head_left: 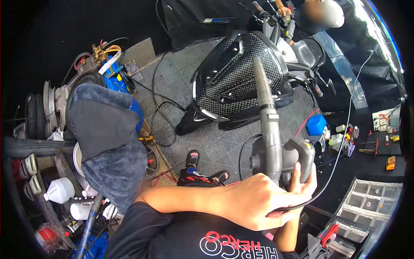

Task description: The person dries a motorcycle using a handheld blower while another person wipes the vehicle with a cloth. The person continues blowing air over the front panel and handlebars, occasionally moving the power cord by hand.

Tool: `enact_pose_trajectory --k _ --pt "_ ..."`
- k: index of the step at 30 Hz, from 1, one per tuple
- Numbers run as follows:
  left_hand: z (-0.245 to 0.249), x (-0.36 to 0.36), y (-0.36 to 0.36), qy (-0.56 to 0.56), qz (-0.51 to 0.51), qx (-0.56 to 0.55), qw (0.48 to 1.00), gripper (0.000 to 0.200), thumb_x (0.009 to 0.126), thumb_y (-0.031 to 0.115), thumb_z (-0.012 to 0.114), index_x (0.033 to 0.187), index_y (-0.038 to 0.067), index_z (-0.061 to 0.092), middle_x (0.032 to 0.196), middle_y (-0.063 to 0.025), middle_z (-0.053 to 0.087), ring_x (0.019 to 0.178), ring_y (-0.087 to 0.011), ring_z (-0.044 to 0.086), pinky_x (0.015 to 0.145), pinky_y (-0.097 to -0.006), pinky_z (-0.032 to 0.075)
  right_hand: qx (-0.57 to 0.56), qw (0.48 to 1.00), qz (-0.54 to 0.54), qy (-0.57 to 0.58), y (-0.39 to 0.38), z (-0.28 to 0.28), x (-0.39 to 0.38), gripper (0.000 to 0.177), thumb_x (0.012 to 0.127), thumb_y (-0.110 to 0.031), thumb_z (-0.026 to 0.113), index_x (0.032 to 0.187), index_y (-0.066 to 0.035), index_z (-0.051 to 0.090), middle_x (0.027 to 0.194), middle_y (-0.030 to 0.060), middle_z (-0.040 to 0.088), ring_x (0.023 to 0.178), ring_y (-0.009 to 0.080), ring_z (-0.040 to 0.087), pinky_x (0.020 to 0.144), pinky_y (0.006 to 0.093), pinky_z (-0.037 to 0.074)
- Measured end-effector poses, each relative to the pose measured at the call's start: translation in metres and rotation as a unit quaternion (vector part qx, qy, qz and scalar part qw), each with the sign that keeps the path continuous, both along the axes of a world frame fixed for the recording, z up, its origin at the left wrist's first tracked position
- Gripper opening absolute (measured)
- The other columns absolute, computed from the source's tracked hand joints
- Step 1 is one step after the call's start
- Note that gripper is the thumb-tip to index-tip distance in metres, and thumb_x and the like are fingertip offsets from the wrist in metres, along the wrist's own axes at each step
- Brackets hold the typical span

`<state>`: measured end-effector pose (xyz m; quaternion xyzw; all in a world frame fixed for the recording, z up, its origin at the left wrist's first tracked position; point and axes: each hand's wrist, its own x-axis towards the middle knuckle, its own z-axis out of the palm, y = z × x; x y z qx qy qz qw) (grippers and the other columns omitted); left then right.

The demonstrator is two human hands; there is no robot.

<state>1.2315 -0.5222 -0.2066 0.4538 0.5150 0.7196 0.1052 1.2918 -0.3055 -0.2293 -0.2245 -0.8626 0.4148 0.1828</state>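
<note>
My right hand point(305, 184) grips the body of a dark grey hand-held blower point(271, 125), its fingers wrapped up around the housing. The blower's long tapered nozzle points away from me and overlaps the scooter's glossy black checkered panel point(241, 73) in this view. Across my front, my left hand point(261, 202) lies over the near end of the blower, back of the hand up. Its fingers are closed around a thin black power cord point(328, 183), which runs up to the right. My left palm and part of the blower's underside are hidden.
Another person's hand point(283, 10) is by the scooter's handlebar at the top. Grey towels point(112, 151) drape at left, near white jugs point(61, 190) and wheels. At right are a blue container point(316, 125), small tools and a compartment organizer point(366, 203). Cables point(154, 103) loop across the patterned floor.
</note>
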Motion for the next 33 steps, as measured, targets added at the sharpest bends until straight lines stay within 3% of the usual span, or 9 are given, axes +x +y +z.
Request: enact_pose_trajectory --k 5,6,9,12,17,19,22,31,33 --pt "-0.001 0.004 0.001 -0.026 -0.023 0.006 0.999 0.057 0.091 0.013 0.073 0.145 0.0 0.059 0.058 -0.0072 0.061 0.045 -0.0261 0.058 0.048 -0.0382 0.047 0.085 0.991 0.053 -0.088 0.008 0.021 0.008 0.041 0.092 -0.024 0.081 0.122 0.002 0.07 0.093 0.0096 0.075 0.083 0.0128 0.064 0.078 0.0308 0.054" --pt "-0.002 0.004 0.001 -0.033 -0.028 0.01 0.999 0.058 0.091 0.014 0.073 0.145 0.001 0.058 0.058 -0.0069 0.061 0.045 -0.0257 0.058 0.048 -0.038 0.047 0.108 0.991 0.07 -0.026 0.008 0.007 0.009 0.045 0.088 -0.025 0.084 0.12 0.002 0.071 0.087 0.0092 0.074 0.078 0.012 0.063 0.074 0.0306 0.054" --pt "-0.004 0.003 0.002 -0.008 -0.021 -0.005 1.0 0.058 0.092 0.016 0.072 0.146 0.001 0.058 0.057 -0.0067 0.059 0.045 -0.025 0.058 0.048 -0.0381 0.046 0.062 0.985 0.088 -0.134 0.008 -0.005 0.021 0.049 0.083 -0.026 0.088 0.121 0.001 0.073 0.089 0.0101 0.076 0.08 0.0114 0.065 0.076 0.031 0.055" --pt "-0.006 0.001 0.005 -0.013 -0.002 -0.018 1.0 0.058 0.093 0.017 0.072 0.146 0.0 0.057 0.056 -0.0069 0.058 0.045 -0.0243 0.057 0.048 -0.038 0.046 0.018 0.988 0.102 -0.114 0.009 -0.02 0.036 0.052 0.084 -0.027 0.088 0.122 0.003 0.072 0.096 0.012 0.077 0.087 0.0128 0.068 0.081 0.0305 0.055" --pt "-0.01 0.011 0.019 -0.053 0.006 -0.005 0.999 0.056 0.091 0.011 0.074 0.144 -0.001 0.06 0.057 -0.0055 0.06 0.044 -0.0213 0.058 0.047 -0.0348 0.046 -0.011 0.989 -0.005 -0.149 0.056 -0.03 0.076 0.043 0.084 -0.011 0.084 0.121 0.004 0.07 0.103 0.0094 0.075 0.092 0.0162 0.066 0.085 0.0338 0.053" --pt "-0.008 0.015 0.027 -0.058 0.013 -0.007 0.998 0.054 0.091 0.009 0.074 0.142 -0.002 0.061 0.057 -0.0048 0.06 0.043 -0.0193 0.058 0.046 -0.0332 0.046 -0.001 0.994 -0.014 -0.11 0.076 -0.035 0.087 0.037 0.088 -0.012 0.081 0.12 0.005 0.071 0.1 0.0074 0.075 0.092 0.0155 0.066 0.085 0.0333 0.052" --pt "-0.007 0.019 0.037 -0.059 -0.01 -0.11 0.992 0.048 0.093 0.014 0.072 0.138 -0.001 0.063 0.062 -0.0084 0.067 0.049 -0.0244 0.068 0.05 -0.0349 0.052 -0.025 0.993 -0.031 -0.107 0.098 -0.036 0.089 0.026 0.089 -0.009 0.08 0.11 0.004 0.074 0.092 0.0042 0.074 0.086 0.011 0.064 0.082 0.0298 0.052" --pt "-0.012 0.078 0.107 -0.08 0.012 -0.222 0.972 0.033 0.092 0.007 0.076 0.124 0.002 0.073 0.065 -0.0049 0.065 0.048 -0.0126 0.057 0.048 -0.0296 0.043 -0.132 0.976 0.076 -0.153 0.127 -0.097 0.111 0.04 0.081 -0.022 0.09 0.112 0.0 0.077 0.088 0.0115 0.08 0.081 0.0112 0.072 0.074 0.0313 0.058" --pt "-0.01 0.084 0.118 -0.087 0.011 -0.261 0.961 0.03 0.092 0.006 0.076 0.122 0.002 0.073 0.061 -0.0027 0.06 0.047 -0.0096 0.052 0.049 -0.028 0.04 -0.096 0.987 0.086 -0.096 0.137 -0.108 0.12 0.04 0.081 -0.022 0.09 0.112 0.0 0.077 0.09 0.0139 0.08 0.083 0.0139 0.075 0.076 0.0315 0.059"
